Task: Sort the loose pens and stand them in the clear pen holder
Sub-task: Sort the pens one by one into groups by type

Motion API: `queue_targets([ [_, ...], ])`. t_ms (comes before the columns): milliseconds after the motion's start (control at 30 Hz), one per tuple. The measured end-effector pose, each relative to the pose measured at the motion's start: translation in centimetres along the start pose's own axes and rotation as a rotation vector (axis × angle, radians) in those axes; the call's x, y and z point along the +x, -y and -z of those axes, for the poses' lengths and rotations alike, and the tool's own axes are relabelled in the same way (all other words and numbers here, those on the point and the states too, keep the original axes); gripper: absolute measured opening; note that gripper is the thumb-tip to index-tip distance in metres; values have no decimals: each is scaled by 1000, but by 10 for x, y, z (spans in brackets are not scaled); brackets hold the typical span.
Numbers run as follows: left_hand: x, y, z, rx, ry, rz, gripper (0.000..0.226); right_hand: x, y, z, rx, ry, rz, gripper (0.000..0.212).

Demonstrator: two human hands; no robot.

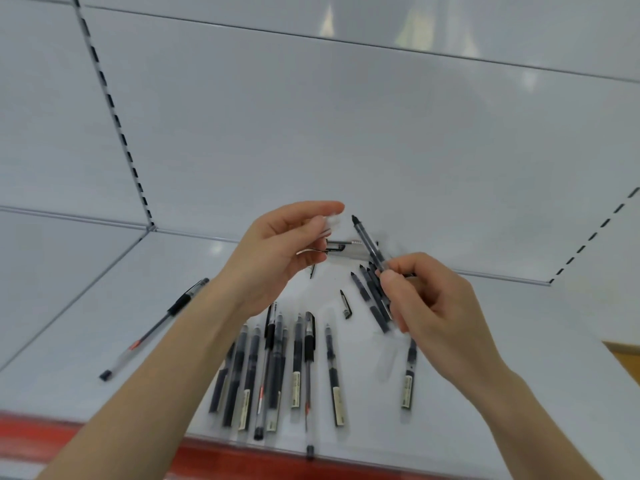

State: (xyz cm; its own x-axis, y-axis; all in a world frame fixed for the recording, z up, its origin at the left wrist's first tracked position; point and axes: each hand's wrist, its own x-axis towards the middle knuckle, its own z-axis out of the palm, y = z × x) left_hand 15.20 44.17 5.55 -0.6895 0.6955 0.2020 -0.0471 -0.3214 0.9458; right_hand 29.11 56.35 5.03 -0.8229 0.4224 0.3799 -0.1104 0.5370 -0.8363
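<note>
Several loose black pens [273, 368] lie side by side on the white shelf [485, 341], more or less pointing away from me. My right hand [426, 299] grips a small bunch of dark pens [367, 244]; one sticks up to the left, the others point down toward the shelf. My left hand [277, 258] is raised beside it and pinches a clear pen cap [331, 223] with a thin metal clip below its fingers. A clear holder [349, 249] seems to stand behind the hands, mostly hidden and blurred.
One pen with a black grip [156, 329] lies apart at the left of the shelf. A loose black cap [345, 304] lies between the hands. The shelf's red front edge [104, 441] runs along the bottom. White back panels with slotted uprights [114, 112] rise behind.
</note>
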Motion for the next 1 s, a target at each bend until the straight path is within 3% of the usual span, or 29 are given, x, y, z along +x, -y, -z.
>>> queue_targets([
  [233, 1, 2, 1, -4, 39, -30, 20, -4, -1, 0, -62, 42, 5, 10],
  [433, 5, 7, 6, -68, -45, -40, 24, -5, -1, 0, -28, 123, -35, 11],
  [733, 3, 6, 8, 68, 26, -94, 29, -2, 0, -2, 79, 169, -110, 13],
  [1000, 2, 13, -9, 26, -196, -126, 13, -3, -3, -16, 104, 74, -135, 18],
])
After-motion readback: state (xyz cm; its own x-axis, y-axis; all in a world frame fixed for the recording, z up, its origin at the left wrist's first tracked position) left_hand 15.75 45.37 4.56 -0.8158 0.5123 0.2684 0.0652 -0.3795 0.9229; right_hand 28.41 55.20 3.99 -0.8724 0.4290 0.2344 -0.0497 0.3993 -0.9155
